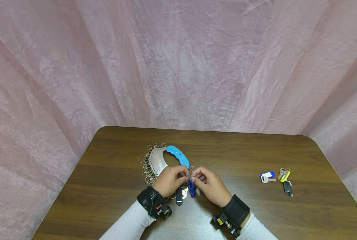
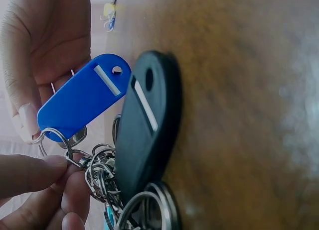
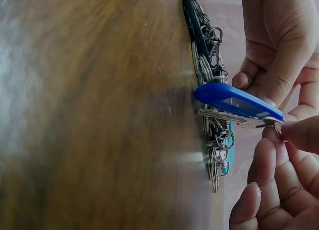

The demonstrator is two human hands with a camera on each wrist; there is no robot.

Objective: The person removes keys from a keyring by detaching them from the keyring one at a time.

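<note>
A crescent metal key holder (image 1: 156,161) with a light-blue handle (image 1: 178,155) lies on the table, many small clasps and rings along its curved edge. My left hand (image 1: 168,181) pinches a small metal clasp (image 2: 75,159) between thumb and finger. My right hand (image 1: 212,186) pinches the split ring (image 2: 54,133) of a blue key tag (image 2: 82,98), close to the clasp; whether the ring is hooked onto it cannot be told. Keys (image 3: 234,119) hang beside the blue tag. A black key tag (image 2: 144,125) hangs near my left hand among the clasps.
To the right on the brown table (image 1: 226,150) lie a blue key tag (image 1: 267,174) with a key, a yellow key tag (image 1: 285,176) with a key, and a black key tag (image 1: 287,188). A pink curtain (image 1: 178,66) hangs behind the table's far edge.
</note>
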